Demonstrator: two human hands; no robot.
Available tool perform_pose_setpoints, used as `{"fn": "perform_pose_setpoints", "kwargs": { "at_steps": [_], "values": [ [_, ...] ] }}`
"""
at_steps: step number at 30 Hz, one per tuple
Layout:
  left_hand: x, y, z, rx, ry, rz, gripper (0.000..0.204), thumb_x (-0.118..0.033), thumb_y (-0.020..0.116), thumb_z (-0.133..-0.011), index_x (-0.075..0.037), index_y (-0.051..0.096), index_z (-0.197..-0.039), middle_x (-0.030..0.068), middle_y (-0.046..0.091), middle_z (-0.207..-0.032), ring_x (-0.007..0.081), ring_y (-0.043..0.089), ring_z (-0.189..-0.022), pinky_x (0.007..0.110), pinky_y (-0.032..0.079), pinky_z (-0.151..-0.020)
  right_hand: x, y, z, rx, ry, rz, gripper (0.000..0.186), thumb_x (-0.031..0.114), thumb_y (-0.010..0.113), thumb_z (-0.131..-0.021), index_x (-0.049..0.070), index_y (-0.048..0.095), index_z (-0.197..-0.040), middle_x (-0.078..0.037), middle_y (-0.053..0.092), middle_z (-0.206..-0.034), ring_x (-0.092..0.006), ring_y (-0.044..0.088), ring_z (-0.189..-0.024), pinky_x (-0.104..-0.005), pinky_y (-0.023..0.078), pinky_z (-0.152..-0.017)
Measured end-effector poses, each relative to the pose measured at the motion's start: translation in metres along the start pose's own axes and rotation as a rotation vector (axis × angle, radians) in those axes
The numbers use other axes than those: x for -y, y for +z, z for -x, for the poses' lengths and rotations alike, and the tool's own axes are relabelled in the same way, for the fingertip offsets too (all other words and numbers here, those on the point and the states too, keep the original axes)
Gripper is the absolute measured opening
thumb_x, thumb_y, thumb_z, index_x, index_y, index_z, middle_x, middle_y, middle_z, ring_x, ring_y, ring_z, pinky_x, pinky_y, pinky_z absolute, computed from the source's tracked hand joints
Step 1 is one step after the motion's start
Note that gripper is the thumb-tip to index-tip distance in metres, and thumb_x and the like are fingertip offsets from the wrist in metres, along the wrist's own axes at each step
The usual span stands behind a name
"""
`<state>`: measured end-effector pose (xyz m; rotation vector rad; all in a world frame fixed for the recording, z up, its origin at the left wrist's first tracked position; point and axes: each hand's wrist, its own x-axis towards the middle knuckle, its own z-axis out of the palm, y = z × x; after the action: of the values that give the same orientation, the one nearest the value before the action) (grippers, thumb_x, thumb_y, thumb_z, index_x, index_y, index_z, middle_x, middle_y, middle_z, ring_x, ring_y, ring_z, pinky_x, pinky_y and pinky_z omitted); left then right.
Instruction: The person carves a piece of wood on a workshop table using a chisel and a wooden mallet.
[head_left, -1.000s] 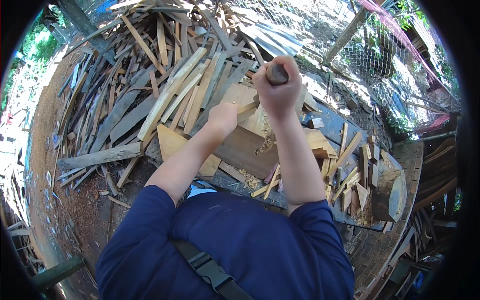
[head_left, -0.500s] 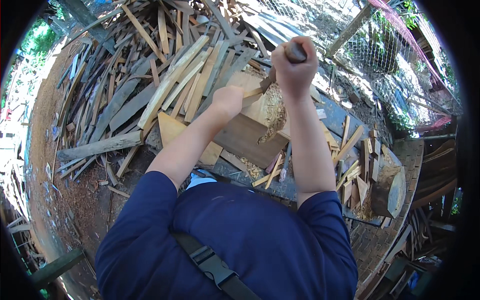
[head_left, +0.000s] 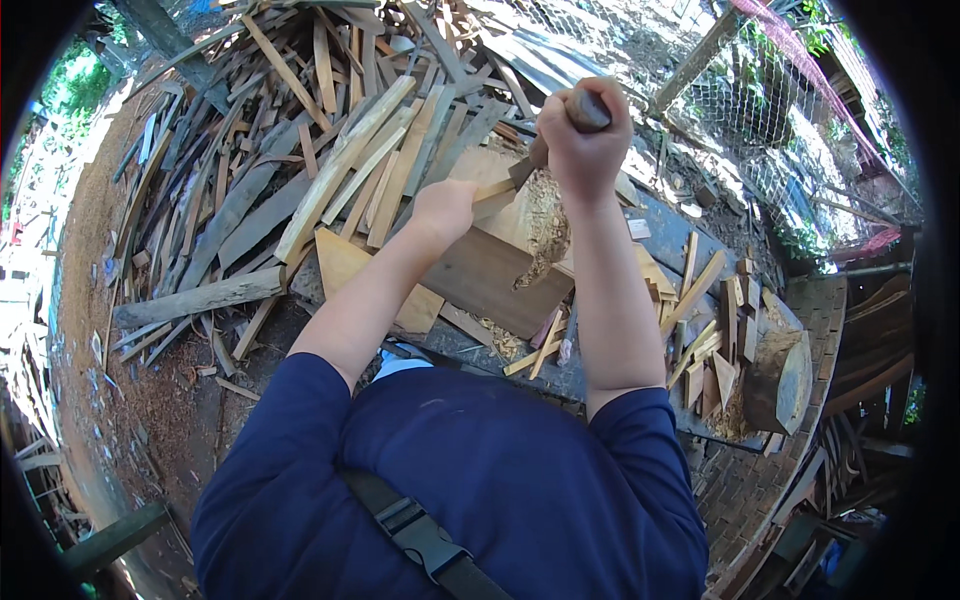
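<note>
My right hand (head_left: 588, 140) is closed round the rounded brown end of a wooden-handled tool (head_left: 536, 152). Its far end carries a dark, metal-looking part beside a pale wooden stick (head_left: 494, 190). Around that stick my left hand (head_left: 446, 208) is closed; I cannot tell whether stick and tool are one piece. Both hands are above a large light-brown wood block (head_left: 497, 275). Wood chips (head_left: 545, 235) lie heaped along the block's upper face, between my two forearms. My palms and most fingertips are hidden.
A big pile of wood strips (head_left: 250, 190) spreads over the left and far side. Offcuts (head_left: 720, 350) and a cut log piece (head_left: 780, 380) lie at the right. A wire mesh fence (head_left: 750, 110) stands beyond, and brick paving (head_left: 740, 490) runs at the lower right.
Both hands, with the tool and stick, have shifted slightly left. My left hand has also come a little nearer to me. Both grips stay closed, and the block looks unmoved.
</note>
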<state>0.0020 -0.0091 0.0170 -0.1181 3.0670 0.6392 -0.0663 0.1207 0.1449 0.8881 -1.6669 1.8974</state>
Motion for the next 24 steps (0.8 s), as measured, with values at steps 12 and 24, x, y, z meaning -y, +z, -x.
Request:
{"fn": "perform_pose_setpoints", "kwargs": {
  "at_steps": [12,24],
  "values": [
    [0.003,-0.005,0.025,-0.131,0.155,0.031,0.014,-0.020,0.058,-0.077,-0.008,0.055,-0.083,0.0133,0.060,-0.072,0.0323,0.060,-0.072,0.043,0.046,-0.064,0.032,-0.042,-0.013,-0.077,0.063,-0.277,0.015,-0.008,0.050,-0.069,0.003,0.046,-0.077,-0.006,0.056,-0.057,-0.0099,0.053,-0.049,-0.0236,0.043,-0.047],
    [0.015,-0.006,0.028,0.014,0.127,0.009,0.020,-0.022,0.062,-0.073,-0.007,0.058,-0.086,0.0148,0.062,-0.081,0.0323,0.060,-0.080,0.042,0.047,-0.071,0.049,-0.056,-0.012,-0.181,-0.001,-0.183,0.014,-0.008,0.050,-0.070,0.002,0.047,-0.080,-0.006,0.055,-0.058,-0.0119,0.054,-0.048,-0.0255,0.044,-0.046]
  ]
}}
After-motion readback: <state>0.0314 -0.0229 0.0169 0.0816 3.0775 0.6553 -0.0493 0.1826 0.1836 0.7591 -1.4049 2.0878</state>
